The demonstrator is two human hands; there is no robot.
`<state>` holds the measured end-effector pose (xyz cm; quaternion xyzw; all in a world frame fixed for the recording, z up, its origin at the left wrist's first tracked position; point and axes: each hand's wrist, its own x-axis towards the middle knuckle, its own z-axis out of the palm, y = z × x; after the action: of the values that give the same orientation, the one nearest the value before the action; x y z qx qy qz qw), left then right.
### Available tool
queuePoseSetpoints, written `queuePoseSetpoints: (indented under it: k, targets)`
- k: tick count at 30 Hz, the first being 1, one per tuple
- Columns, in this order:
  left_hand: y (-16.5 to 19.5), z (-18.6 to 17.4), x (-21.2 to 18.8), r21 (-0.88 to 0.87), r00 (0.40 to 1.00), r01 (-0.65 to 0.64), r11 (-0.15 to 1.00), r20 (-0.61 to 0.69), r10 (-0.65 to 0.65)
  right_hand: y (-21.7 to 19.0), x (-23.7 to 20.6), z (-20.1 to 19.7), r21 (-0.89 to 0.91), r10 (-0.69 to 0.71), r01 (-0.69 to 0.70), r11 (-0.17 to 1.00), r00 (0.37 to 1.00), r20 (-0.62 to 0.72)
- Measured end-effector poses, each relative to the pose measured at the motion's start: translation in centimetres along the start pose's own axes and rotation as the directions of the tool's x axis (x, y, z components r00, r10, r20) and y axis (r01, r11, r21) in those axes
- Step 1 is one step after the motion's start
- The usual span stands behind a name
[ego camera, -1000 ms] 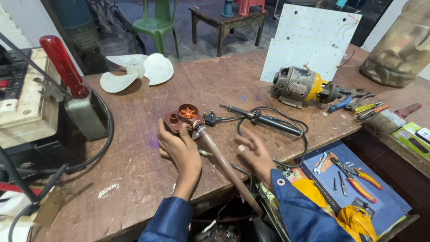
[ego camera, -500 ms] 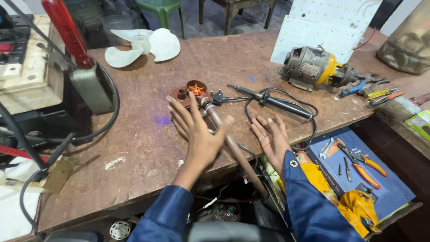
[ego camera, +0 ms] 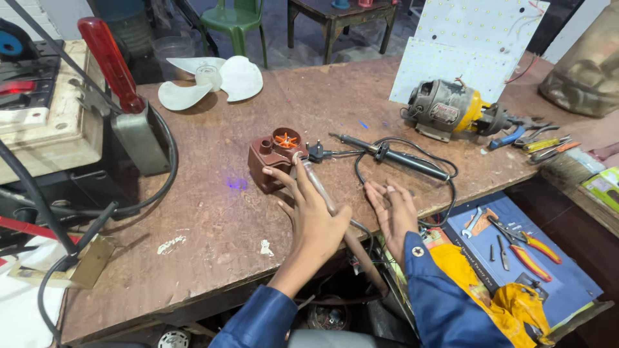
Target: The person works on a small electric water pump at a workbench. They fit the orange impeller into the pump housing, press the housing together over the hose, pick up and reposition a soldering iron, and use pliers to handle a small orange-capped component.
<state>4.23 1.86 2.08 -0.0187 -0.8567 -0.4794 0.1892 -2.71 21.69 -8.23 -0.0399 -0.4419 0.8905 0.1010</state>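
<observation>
A small brown pump housing (ego camera: 274,156) with an orange impeller on top sits on the worn brown workbench (ego camera: 213,212). A long brown tube (ego camera: 325,203) runs from it toward me, off the bench edge. My left hand (ego camera: 309,216) lies over that tube with fingers spread, fingertips touching the housing. My right hand (ego camera: 392,207) rests flat and open on the bench edge, just short of a black soldering iron (ego camera: 403,158) and its looped black cord.
A grey and yellow electric motor (ego camera: 448,107) and a white LED panel (ego camera: 467,48) stand at the back right. Pliers and screwdrivers (ego camera: 529,138) lie beside them. A white fan blade (ego camera: 209,80) lies at the back. A red-handled tool (ego camera: 122,103) and black cables crowd the left.
The view has drawn closer to the bench. My left hand slid forward along the tube to touch the brown housing; my right hand stayed flat near the bench edge.
</observation>
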Motion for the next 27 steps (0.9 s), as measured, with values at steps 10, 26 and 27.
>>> queuePoseSetpoints:
  k: [10,26,27]
  targets:
    - [-3.7,-3.8,3.8,-0.05,0.993,0.116,0.992,0.044,-0.113,1.0,0.8,-0.6,-0.08,-0.03,0.029,0.996,0.999,-0.018]
    - [-7.3,-2.5,9.2,-0.051,0.983,-0.105,0.993,-0.155,0.096,4.0,-0.1,-1.3,-0.586,-0.383,0.414,0.697,0.905,0.185]
    - [-7.1,-2.6,9.0,-0.072,0.977,-0.139,0.988,-0.175,0.125,3.9,-0.2,-1.4,-0.553,-0.358,0.372,0.745,0.923,0.14]
